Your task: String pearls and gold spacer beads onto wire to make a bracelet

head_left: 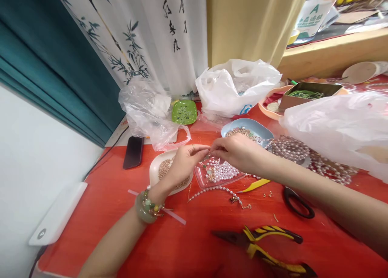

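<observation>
Over a clear plastic tray (201, 182) of pearl beads, my two hands meet at the fingertips. My left hand (188, 161), with bracelets at the wrist, is closed in a pinch. Opposite it my right hand (232, 150) pinches too, its fingertips almost touching the left ones. Whatever lies between the fingers is too small to make out. Below my left hand sits a white dish (154, 175) of small gold beads. A strand of pearl beads (209, 190) with a clasp end lies in front of the tray. Yellow tweezers (254, 185) rest beside the tray, under my right forearm.
Pliers (251, 239) with yellow-black handles lie at the front, black-handled scissors (298, 203) at right. A blue dish (256, 128), green dish (184, 112), plastic bags (236, 88) and beaded strands (291, 148) crowd the back. A phone (133, 152) lies left.
</observation>
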Tool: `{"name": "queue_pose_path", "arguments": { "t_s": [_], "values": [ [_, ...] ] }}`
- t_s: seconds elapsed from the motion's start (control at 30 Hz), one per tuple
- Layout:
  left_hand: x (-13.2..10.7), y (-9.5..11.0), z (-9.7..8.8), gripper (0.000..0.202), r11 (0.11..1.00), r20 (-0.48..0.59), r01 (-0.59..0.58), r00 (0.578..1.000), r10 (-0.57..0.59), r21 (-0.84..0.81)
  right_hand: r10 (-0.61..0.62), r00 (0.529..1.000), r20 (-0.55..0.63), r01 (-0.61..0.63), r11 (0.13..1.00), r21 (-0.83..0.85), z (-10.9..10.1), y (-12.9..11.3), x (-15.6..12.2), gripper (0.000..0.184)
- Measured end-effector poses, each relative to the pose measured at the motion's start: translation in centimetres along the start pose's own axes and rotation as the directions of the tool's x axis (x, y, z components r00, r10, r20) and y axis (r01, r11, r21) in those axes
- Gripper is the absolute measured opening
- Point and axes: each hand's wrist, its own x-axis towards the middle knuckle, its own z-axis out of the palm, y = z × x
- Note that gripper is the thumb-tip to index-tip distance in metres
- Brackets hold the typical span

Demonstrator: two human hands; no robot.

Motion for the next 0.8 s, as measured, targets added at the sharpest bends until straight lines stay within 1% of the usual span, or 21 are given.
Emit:
{"name": "queue_pose_path", "arguments": {
  "t_s": [0.17, 0.3, 0.4, 0.5, 0.57, 0.67, 0.73, 0.8],
  "values": [
    [0.0, 0.1, 0.2, 0.024, 0.998, 0.037, 0.024, 0.999, -0.022, -0.054, -0.008, 1.000, -0.005, 0.007, 0.999, -0.048, 0.0, 0.3, 0.0, 0.022],
    [0.0, -0.1, 0.4, 0.029, 0.983, 0.089, 0.093, 0.993, -0.079, -0.158, -0.005, 1.000, 0.010, 0.006, 0.993, -0.117, 0.2, 0.3, -0.1, 0.020],
    [0.0, -0.3, 0.6, 0.029, 0.982, 0.060, 0.105, 0.994, -0.096, -0.158, 0.016, 1.000, 0.008, -0.014, 0.978, -0.210, 0.3, 0.0, -0.3, 0.019],
    [-0.3, -0.1, 0.8, 0.026, 0.995, 0.000, 0.054, 0.999, -0.055, -0.082, 0.021, 1.000, -0.001, -0.020, 0.951, -0.309, 0.4, -0.4, -0.7, 0.018],
    [-0.6, 0.1, 1.0, 0.023, 0.999, -0.047, 0.003, 0.999, -0.002, 0.034, 0.009, 1.000, 0.000, -0.008, 0.934, -0.356, 0.4, -0.6, -0.8, 0.017],
    [-1.0, 0.5, 1.2, 0.021, 0.973, -0.110, -0.048, 0.991, 0.075, 0.226, -0.003, 1.000, 0.010, 0.007, 0.918, -0.397, 0.4, -0.8, -0.9, 0.017],
    [-1.1, 0.6, 1.2, 0.020, 0.960, -0.121, -0.057, 0.988, 0.093, 0.274, -0.007, 1.000, 0.023, 0.015, 0.913, -0.407, 0.5, -0.9, -1.0, 0.015],
    [-1.0, 0.6, 1.2, 0.019, 0.962, -0.117, -0.050, 0.990, 0.084, 0.267, -0.011, 0.999, 0.034, 0.024, 0.915, -0.404, 0.5, -1.0, -1.1, 0.015]
  ]
}}
